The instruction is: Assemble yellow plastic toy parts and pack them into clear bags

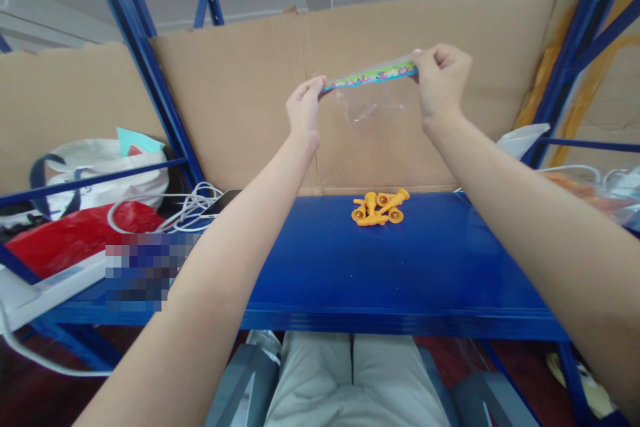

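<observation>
Both my hands are raised above the blue shelf (390,267) and hold a clear plastic bag (373,103) by its colourful printed top strip (370,75). My left hand (304,110) pinches the strip's left end. The right end is pinched by my right hand (440,83). The bag hangs limp and see-through below the strip, in front of a cardboard wall (240,100). Under the bag, on the shelf, lies a small heap of orange plastic toy pieces (380,208), untouched by either hand.
To the left lie a dark phone (223,201), white cables (165,207), a red bag (75,237) and a white tote bag (100,173). Blue rack posts (145,60) stand on both sides. More plastic bags (590,187) lie at the right. My knees (350,380) show below the shelf.
</observation>
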The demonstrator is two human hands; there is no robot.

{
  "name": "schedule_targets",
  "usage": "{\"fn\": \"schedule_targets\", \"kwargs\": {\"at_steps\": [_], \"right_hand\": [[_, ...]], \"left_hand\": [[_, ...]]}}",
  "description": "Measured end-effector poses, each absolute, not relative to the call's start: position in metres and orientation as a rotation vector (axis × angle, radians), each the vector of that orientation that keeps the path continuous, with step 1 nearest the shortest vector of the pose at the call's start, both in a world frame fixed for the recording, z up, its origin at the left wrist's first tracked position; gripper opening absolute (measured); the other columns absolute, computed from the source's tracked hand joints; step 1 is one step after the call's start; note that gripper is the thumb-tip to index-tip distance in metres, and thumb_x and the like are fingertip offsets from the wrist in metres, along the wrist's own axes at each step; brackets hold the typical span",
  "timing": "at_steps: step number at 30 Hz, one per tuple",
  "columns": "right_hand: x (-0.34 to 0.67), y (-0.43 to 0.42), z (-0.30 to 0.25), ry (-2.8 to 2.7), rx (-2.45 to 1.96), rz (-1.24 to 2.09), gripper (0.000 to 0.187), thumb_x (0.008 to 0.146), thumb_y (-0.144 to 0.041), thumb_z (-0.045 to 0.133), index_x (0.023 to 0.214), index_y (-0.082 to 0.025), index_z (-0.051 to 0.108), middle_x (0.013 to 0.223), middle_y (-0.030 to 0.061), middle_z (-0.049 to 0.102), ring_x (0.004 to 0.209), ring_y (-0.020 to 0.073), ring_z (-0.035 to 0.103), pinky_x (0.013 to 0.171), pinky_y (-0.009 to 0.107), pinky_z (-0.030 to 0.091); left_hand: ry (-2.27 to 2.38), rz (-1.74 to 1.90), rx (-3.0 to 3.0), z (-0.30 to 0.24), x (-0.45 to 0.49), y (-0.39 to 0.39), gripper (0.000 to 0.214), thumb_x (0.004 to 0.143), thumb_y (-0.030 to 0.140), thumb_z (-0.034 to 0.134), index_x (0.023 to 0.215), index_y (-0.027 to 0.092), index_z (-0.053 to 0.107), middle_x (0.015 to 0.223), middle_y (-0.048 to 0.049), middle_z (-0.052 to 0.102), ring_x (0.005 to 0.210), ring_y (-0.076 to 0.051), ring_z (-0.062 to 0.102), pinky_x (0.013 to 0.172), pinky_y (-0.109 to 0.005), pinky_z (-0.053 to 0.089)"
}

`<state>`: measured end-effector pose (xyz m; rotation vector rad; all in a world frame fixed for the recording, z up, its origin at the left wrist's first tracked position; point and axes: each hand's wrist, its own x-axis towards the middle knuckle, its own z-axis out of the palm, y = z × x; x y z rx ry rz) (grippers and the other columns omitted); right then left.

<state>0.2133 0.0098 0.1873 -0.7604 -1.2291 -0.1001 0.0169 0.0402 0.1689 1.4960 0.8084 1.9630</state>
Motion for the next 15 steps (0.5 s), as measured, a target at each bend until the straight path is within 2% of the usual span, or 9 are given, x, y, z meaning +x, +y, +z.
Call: {"fn": "schedule_targets", "kwargs": {"at_steps": [2,4,8,13,15], "right_hand": [[0.207,0.005,0.176,-1.210,-0.747,-0.122,0.040,0.084,-0.013,0.053,0.051,-0.022,0.032,0.057,-0.0055,0.028,0.060,0.0086,0.040,0.063,0.021,0.039],[0.203,0.004,0.159,-1.274,-0.791,-0.083,0.040,0.083,-0.012,0.053,0.050,-0.021,0.032,0.055,-0.0057,0.026,0.060,0.0088,0.040,0.063,0.021,0.038],[0.200,0.011,0.113,-1.413,-1.023,0.045,0.029,0.080,-0.017,0.051,0.052,-0.019,0.044,0.054,-0.0047,0.037,0.061,0.0098,0.046,0.060,0.020,0.038],[0.190,0.021,0.049,-1.748,-1.511,0.251,0.023,0.075,-0.015,0.053,0.052,-0.016,0.058,0.045,-0.0034,0.045,0.054,0.0121,0.049,0.054,0.023,0.036],[0.185,0.022,0.031,-1.890,-1.651,0.313,0.021,0.075,-0.013,0.054,0.056,-0.016,0.062,0.049,-0.0015,0.054,0.055,0.0136,0.055,0.054,0.023,0.038]], "left_hand": [[0.863,2.001,1.486,0.164,0.010,0.035,0.032,0.079,0.055,0.065,0.093,0.027,0.068,0.102,0.0005,0.071,0.116,-0.023,0.055,0.096,-0.037,0.045],[0.925,2.024,1.488,0.155,0.002,0.032,0.025,0.078,0.049,0.065,0.085,0.026,0.068,0.096,0.0003,0.072,0.112,-0.022,0.058,0.092,-0.033,0.047],[1.146,1.938,1.488,0.123,-0.017,0.038,0.012,0.072,0.033,0.066,0.076,0.021,0.068,0.082,-0.0030,0.072,0.098,-0.023,0.064,0.081,-0.030,0.051],[1.579,1.536,1.399,0.073,-0.046,0.051,0.008,0.061,0.016,0.068,0.069,0.017,0.066,0.068,-0.0067,0.070,0.081,-0.025,0.067,0.065,-0.032,0.049],[1.704,1.410,1.374,0.056,-0.059,0.054,0.006,0.060,0.013,0.068,0.064,0.017,0.064,0.065,-0.0073,0.069,0.077,-0.025,0.067,0.062,-0.032,0.048]]}}
